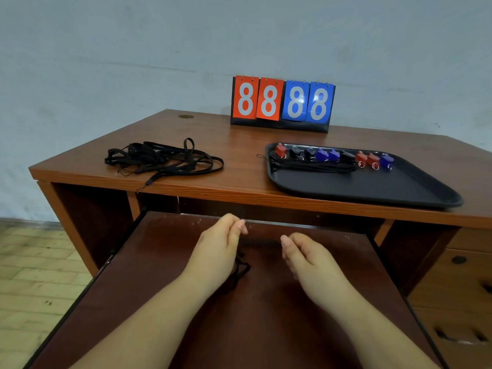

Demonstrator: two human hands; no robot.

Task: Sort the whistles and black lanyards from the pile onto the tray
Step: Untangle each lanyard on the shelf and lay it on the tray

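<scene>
— Nine small plastic whistles (335, 156) stand in a row along the far edge of the black rectangular plastic tray (372, 187), as far as I can count: red, black and blue ones. The dark ones blur into the tray, so the count is uncertain.

— What lies in front of them?

— A bundle of black lanyards (314, 166) laid flat on the tray, just before the whistles; one thin cord end sticks out over the tray's left rim. How many lanyards it holds cannot be told.

— And the pile?

— A tangled pile of black fabric lanyards (162, 158) sits on the left part of the brown wooden desk (239, 155), one strap end reaching the front edge. No whistles show in it.

— The hands?

— Both hover over the pulled-out dark wooden keyboard shelf (266, 315), palms facing each other. The left hand (217, 251) has its fingers curled, with thumb and fingertips meeting; a black lanyard loop (241, 270) hangs under its palm, mostly hidden, so it seems held there. The right hand (310, 259) curls loosely; whether it pinches anything I cannot tell.

— Room to move?

— Bare desk lies between pile and tray. The tray's near right corner overhangs the desk front. A red and blue flip scoreboard (282, 102) reading 8888 stands at the back.
</scene>
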